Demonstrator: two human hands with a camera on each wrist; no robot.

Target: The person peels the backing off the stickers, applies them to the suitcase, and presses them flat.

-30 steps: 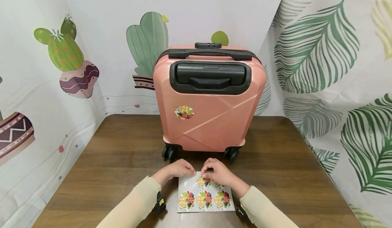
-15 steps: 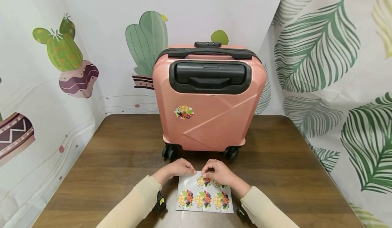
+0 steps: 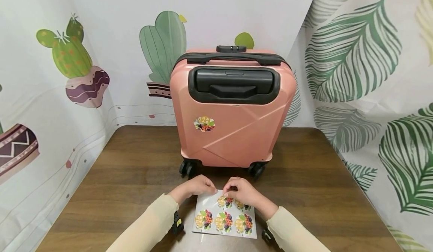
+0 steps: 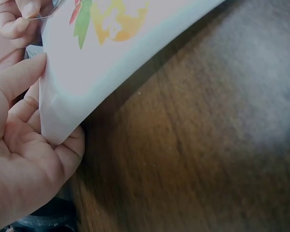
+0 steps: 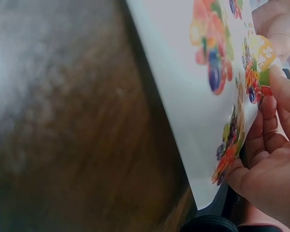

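A white sheet of round fruit stickers [image 3: 233, 209] slants up from the wooden table, several stickers on it. My left hand [image 3: 199, 186] pinches its far left corner between thumb and curled fingers; the left wrist view shows this corner [image 4: 58, 116] bent in the grip. Beside it, my right hand [image 3: 241, 190] pinches a fruit sticker [image 5: 262, 53] at the sheet's far edge, with fingers curled behind the sheet. How far that sticker is lifted from the backing cannot be told. Behind both hands stands a pink suitcase [image 3: 233, 135] with one round fruit sticker [image 3: 204, 124] on its left side.
The suitcase stands upright on black wheels [image 3: 188, 167] upon the brown table [image 3: 135, 161]. Its black handle [image 3: 233, 84] is folded into a recess. Curtains [image 3: 111, 30] printed with cacti and leaves hang behind and at the sides.
The sheet's near edge has swung slightly left and tilted. Both hands keep their pinch and stay almost in the same place.
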